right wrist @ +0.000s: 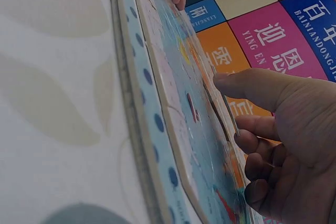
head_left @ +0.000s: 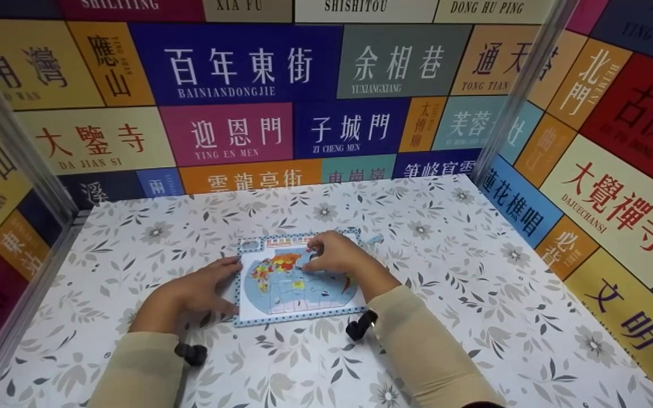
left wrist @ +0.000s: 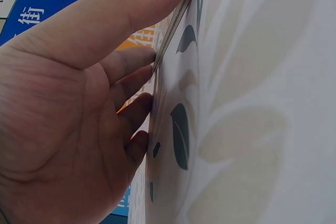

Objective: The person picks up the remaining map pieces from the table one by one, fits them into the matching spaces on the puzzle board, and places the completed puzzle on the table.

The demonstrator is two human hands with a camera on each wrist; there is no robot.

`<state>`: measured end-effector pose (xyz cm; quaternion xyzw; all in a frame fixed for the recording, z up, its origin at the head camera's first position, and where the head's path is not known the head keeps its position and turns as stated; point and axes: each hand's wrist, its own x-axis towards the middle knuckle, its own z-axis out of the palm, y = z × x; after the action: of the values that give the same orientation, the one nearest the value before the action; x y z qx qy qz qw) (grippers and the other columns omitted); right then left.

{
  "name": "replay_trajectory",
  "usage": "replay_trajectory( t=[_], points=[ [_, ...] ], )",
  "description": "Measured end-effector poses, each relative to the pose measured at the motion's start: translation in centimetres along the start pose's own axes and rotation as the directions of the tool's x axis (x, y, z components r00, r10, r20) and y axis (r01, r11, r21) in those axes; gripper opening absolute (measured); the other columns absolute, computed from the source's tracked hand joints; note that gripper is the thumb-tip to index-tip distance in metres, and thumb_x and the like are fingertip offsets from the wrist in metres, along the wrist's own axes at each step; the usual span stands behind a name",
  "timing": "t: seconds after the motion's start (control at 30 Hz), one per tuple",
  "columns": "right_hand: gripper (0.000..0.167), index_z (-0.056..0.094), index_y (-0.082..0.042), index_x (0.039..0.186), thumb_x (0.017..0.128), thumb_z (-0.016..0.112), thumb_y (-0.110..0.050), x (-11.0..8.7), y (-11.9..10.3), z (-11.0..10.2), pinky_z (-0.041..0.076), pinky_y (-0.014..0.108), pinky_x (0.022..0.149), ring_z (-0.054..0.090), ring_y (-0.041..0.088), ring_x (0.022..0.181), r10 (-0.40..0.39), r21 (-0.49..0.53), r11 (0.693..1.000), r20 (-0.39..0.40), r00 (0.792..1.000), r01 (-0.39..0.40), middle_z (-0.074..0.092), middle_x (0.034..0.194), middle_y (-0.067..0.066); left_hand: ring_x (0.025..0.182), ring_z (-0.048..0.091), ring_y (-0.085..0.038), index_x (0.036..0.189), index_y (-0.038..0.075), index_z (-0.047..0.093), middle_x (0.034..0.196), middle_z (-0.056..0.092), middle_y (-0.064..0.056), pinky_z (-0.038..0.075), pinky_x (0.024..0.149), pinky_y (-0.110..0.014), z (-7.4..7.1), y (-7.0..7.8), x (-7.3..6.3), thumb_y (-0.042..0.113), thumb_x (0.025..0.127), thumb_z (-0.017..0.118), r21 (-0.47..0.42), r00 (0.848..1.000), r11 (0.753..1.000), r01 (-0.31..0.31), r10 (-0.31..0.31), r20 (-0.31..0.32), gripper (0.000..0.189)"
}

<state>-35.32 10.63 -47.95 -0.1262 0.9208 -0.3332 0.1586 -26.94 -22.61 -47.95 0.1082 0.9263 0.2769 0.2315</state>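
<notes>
A world map jigsaw puzzle with a blue dotted border lies flat in front of me. My right hand is over its upper right part, thumb and index finger pinching a thin puzzle piece tilted up from the map surface. The other right fingers are curled beneath. At the puzzle's left edge is my left hand, its thumb at the board's edge and its spread fingers reaching the table and the board's side. Most of the pinched piece is hidden in the head view.
A small light-blue piece lies just beyond the puzzle's upper right corner. The table has a white cloth with grey flowers and leaves. Upright panels covered in coloured place-name signs stand behind and on both sides.
</notes>
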Motion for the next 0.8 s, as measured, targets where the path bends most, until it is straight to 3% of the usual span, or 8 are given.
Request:
replay_trajectory(
  t=[0.37,0.8],
  points=[
    [0.064,0.07,-0.011,0.14,0.085,0.091,-0.039,0.1,0.52,0.25,0.055,0.045,0.111,0.065,0.024,0.124,-0.062,-0.072,0.995,0.005,0.998,0.062,0.068,0.134,0.007,0.169,0.008,-0.04,0.17,0.029,0.032,0.183,0.011,0.005,0.013,0.135,-0.067,0.06,0.02,-0.03,0.048,0.079,0.093,0.001,1.0,1.0,-0.002,0.002,-0.004,0.111],
    [0.066,0.071,-0.013,0.136,0.082,0.093,-0.043,0.04,0.47,0.32,0.054,0.044,0.114,0.064,0.024,0.123,-0.012,-0.069,0.998,-0.001,1.0,0.012,0.066,0.133,0.004,0.169,0.008,-0.04,0.17,0.031,0.033,0.183,0.011,0.007,0.013,0.134,-0.068,0.01,-0.02,-0.08,0.048,0.078,0.094,-0.021,1.0,1.0,0.016,-0.016,0.002,0.111]
  ],
)
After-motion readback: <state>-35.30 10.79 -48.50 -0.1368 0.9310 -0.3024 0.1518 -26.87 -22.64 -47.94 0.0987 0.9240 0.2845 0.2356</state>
